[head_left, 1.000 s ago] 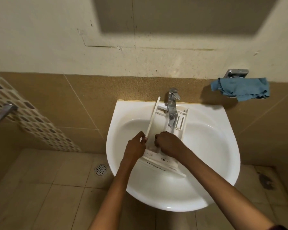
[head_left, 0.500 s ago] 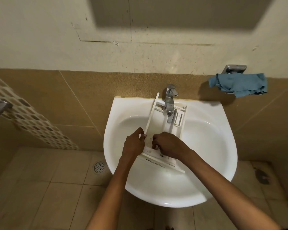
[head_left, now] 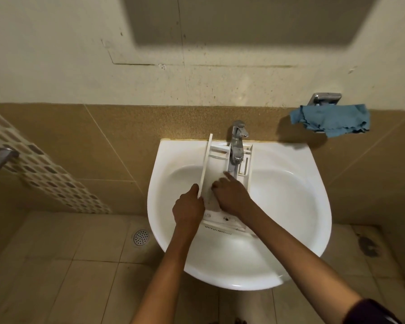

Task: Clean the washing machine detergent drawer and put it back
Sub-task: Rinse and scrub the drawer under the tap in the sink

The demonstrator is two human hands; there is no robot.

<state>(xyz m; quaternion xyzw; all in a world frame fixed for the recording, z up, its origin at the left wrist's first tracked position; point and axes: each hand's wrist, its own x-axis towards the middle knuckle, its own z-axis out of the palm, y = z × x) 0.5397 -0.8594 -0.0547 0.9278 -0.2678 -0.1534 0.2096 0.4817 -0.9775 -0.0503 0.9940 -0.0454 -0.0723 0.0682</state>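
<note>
The white detergent drawer (head_left: 216,155) lies lengthwise in the white sink (head_left: 290,206), its far end under the chrome tap (head_left: 237,146) and its front panel toward me. My left hand (head_left: 188,210) grips the drawer's left side wall near the front. My right hand (head_left: 230,195) is inside the drawer's main compartment, index finger stretched toward the tap, the other fingers curled against the bottom. No water stream is visible from the tap.
A blue cloth (head_left: 332,120) hangs on a chrome wall holder (head_left: 325,98) to the right of the sink. A floor drain (head_left: 140,237) sits in the tiled floor at left. A metal bar (head_left: 0,160) sticks out at the far left.
My right hand has slid farther into the drawer toward the tap and its index finger is now stretched out. The left hand keeps its hold on the left wall.
</note>
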